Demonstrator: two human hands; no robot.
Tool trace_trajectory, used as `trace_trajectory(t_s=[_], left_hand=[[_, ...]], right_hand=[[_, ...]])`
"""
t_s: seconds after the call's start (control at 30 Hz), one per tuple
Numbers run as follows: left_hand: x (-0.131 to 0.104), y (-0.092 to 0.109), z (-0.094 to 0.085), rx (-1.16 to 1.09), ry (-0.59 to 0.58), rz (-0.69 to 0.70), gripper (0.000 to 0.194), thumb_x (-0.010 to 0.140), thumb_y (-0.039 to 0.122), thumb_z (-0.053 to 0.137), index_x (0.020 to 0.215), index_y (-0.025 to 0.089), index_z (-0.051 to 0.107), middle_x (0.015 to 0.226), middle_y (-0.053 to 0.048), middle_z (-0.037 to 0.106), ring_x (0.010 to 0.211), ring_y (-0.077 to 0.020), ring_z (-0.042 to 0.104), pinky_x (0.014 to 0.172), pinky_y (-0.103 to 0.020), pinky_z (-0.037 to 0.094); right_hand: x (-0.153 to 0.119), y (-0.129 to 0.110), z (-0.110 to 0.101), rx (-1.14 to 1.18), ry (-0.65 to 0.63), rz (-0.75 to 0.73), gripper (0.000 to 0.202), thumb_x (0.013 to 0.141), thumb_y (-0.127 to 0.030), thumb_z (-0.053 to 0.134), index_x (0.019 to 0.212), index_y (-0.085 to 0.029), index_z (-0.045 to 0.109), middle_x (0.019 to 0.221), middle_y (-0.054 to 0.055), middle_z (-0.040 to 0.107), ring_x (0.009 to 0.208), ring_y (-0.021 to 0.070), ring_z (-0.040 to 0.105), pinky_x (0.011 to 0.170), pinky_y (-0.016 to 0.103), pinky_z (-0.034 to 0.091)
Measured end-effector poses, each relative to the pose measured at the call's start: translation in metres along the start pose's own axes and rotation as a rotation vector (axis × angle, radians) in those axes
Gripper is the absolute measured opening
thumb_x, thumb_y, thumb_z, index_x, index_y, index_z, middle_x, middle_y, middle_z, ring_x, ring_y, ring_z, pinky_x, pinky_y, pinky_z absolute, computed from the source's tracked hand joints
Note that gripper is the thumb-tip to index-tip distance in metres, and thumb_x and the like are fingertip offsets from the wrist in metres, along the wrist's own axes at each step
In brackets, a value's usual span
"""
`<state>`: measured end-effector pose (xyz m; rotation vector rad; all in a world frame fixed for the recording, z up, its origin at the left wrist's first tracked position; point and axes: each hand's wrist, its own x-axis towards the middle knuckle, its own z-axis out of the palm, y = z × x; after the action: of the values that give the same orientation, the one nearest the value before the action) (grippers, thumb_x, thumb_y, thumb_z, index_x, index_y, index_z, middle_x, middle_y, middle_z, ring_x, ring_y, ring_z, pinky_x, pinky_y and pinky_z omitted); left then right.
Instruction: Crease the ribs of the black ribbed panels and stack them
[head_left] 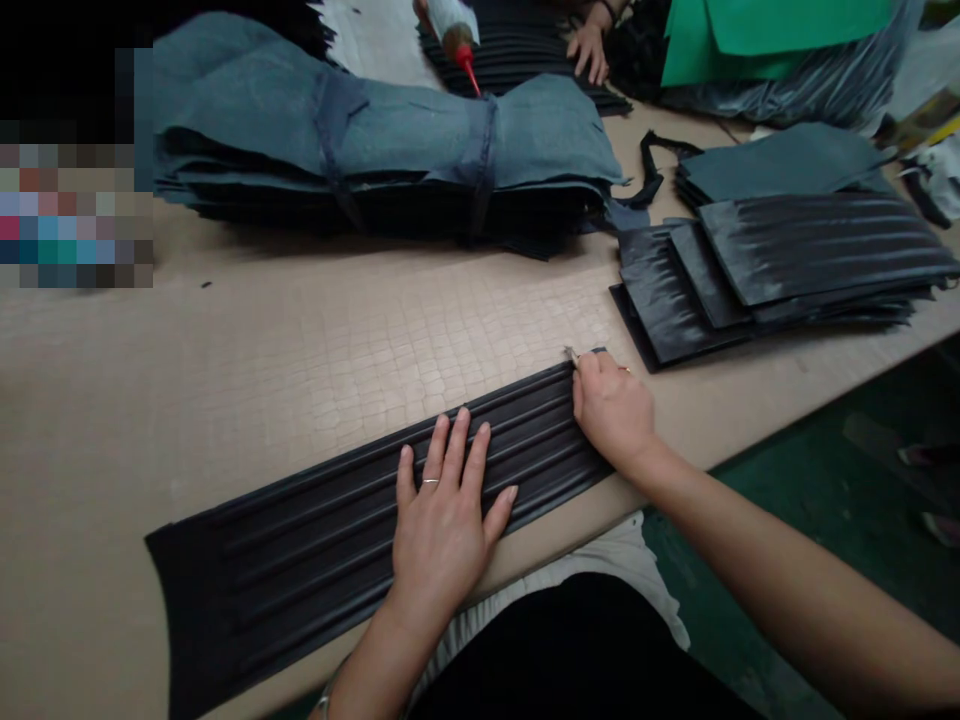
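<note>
Just past black clothing (585,650), pressing spread left hand (442,535) flat on ribbed black panel (334,520) along near edge of counter (247,350); pinching small pointed tool (572,356) with right hand (615,402) at panel's right end.

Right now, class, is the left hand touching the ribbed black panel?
Touching: the head view shows the left hand spread flat on the ribbed black panel.

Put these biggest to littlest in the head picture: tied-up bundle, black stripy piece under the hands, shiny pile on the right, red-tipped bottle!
1. Tied-up bundle and black stripy piece: too alike to rank, and the piece lies nearer.
2. Shiny pile.
3. Red-tipped bottle, partly out of view.
</note>
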<state>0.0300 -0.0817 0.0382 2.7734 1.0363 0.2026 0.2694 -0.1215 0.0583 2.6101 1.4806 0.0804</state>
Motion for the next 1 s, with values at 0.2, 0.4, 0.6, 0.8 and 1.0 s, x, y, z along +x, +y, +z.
trace_trajectory(t_s=[0.2, 0.4, 0.6, 0.8, 1.0], left_hand=[[0.000, -0.001, 0.000, -0.010, 0.010, 0.007, 0.074, 0.102, 0.046, 0.050, 0.166, 0.023, 0.022, 0.170, -0.013, 0.025, 0.158, -0.0371, 0.027, 0.124, -0.068, 0.023], [0.000, -0.001, 0.000, 0.018, 0.009, 0.013, 0.067, 0.104, 0.046, 0.047, 0.163, 0.019, 0.030, 0.171, -0.014, 0.025, 0.158, -0.0367, 0.026, 0.124, -0.069, 0.025], [0.006, 0.007, -0.009, 0.041, 0.002, 0.037, 0.065, 0.104, 0.042, 0.046, 0.163, 0.017, 0.031, 0.170, -0.015, 0.027, 0.158, -0.0364, 0.027, 0.123, -0.067, 0.030], [0.041, 0.042, -0.005, 0.039, -0.087, 0.174, 0.063, 0.103, 0.044, 0.048, 0.161, 0.020, 0.038, 0.171, -0.009, 0.024, 0.159, -0.0341, 0.024, 0.125, -0.065, 0.029], [0.053, 0.052, 0.006, 0.041, -0.108, 0.154, 0.063, 0.103, 0.047, 0.047, 0.160, 0.023, 0.039, 0.171, -0.007, 0.025, 0.159, -0.0362, 0.023, 0.124, -0.070, 0.027]], right_hand=[[0.050, 0.015, 0.003, 0.006, 0.025, 0.022, 0.029, 0.108, -0.017, 0.033, 0.116, -0.008, 0.060, 0.110, 0.018, 0.065, 0.092, 0.0244, 0.066, 0.068, 0.028, 0.038], [0.068, 0.038, -0.016, 0.059, 0.059, 0.008, 0.040, 0.113, -0.023, 0.024, 0.122, -0.007, 0.059, 0.109, 0.012, 0.065, 0.091, 0.0162, 0.066, 0.078, 0.028, 0.044], [0.001, 0.072, -0.019, 0.121, 0.076, 0.081, 0.024, 0.109, -0.031, 0.043, 0.106, -0.012, 0.058, 0.096, 0.011, 0.068, 0.086, 0.0224, 0.067, 0.068, 0.029, 0.038], [-0.078, 0.050, 0.002, 0.120, -0.076, 0.022, 0.014, 0.106, -0.027, 0.046, 0.097, -0.020, 0.053, 0.091, 0.007, 0.067, 0.073, 0.0211, 0.065, 0.059, 0.032, 0.032], [-0.066, 0.034, -0.003, 0.087, -0.094, 0.048, 0.012, 0.107, -0.025, 0.046, 0.100, -0.018, 0.053, 0.098, 0.009, 0.068, 0.077, 0.0217, 0.068, 0.058, 0.032, 0.032]])
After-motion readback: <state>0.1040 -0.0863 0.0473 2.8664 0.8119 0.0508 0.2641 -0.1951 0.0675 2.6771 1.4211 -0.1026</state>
